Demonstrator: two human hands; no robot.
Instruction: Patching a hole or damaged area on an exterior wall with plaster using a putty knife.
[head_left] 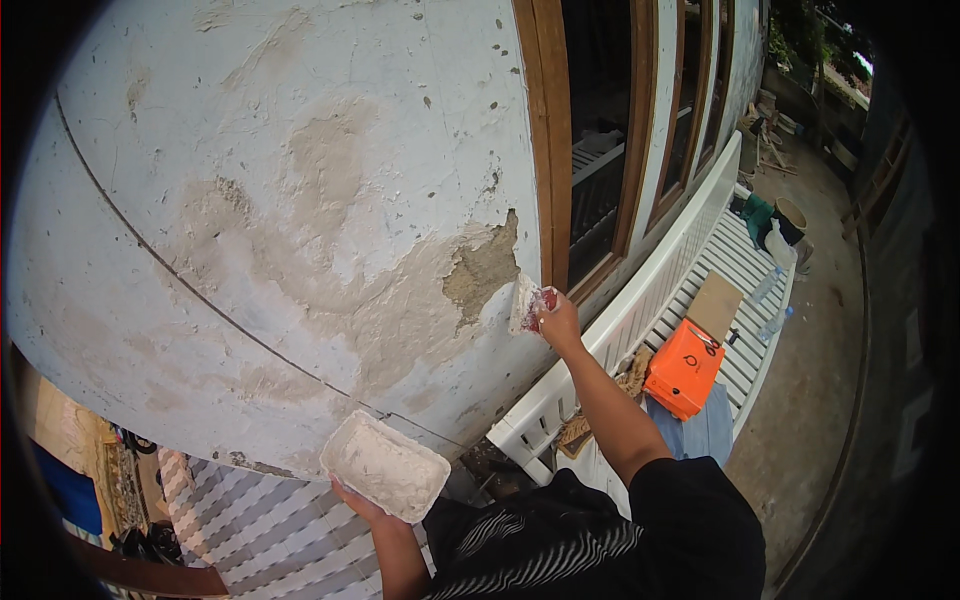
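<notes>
My right hand [560, 322] is closed round the red handle of a putty knife [522, 304]. Its blade, smeared with pale filler, is at the wall beside the window frame, just right of a bare patch [482, 270] where rough grey-brown render shows. Whether the blade touches the wall I cannot tell. Lower down, my left hand [358, 502] grips a white rectangular tub [437, 499] from below; most of its fingers are hidden under it. Pale, creamy filler [385, 465] lies in the tub. Beige smears of filler spread over the white wall [420, 60] left of the bare patch.
A brown wooden window frame [545, 130] borders the wall. Along it stands a white slatted bench [650, 265] carrying an orange box [686, 369], a brown board [714, 306], plastic bottles and cloth. A dark cable [170, 268] crosses the wall. Tiled floor [270, 530] lies at lower left.
</notes>
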